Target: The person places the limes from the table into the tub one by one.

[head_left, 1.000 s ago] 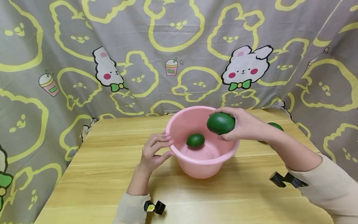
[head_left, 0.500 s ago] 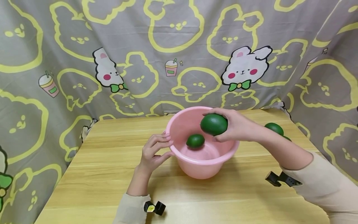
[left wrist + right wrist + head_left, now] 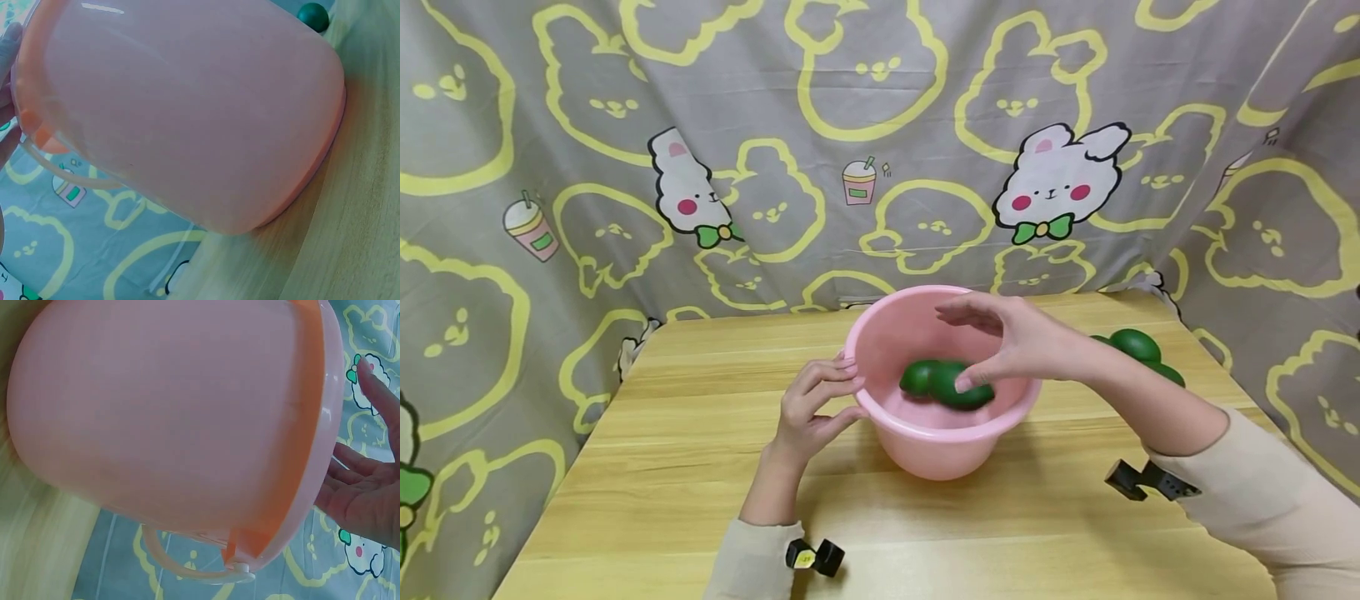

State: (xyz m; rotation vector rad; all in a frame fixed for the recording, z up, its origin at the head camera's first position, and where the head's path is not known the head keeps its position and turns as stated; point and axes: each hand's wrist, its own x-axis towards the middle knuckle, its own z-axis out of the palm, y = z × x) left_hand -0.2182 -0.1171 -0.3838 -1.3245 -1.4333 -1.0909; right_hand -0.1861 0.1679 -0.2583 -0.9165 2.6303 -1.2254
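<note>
A pink plastic bucket stands upright on the wooden table. My left hand grips its left rim between fingers and thumb. Inside lie two dark green oval fruits that look like avocados: a smaller one to the left and a larger one against it. Over the bucket's right side my right hand hovers with fingers and thumb spread, holding nothing. Its thumb overlaps the larger fruit in the head view. The right wrist view shows that hand just beyond the rim.
Several more green fruits lie on the table at the back right, partly behind my right forearm. A pale bucket handle hangs at the bucket's side. A patterned grey curtain encloses the table's back and sides.
My right hand moved left over the bucket and let go of the larger green fruit, which now lies beside the smaller one. The left hand has stayed on the rim.
</note>
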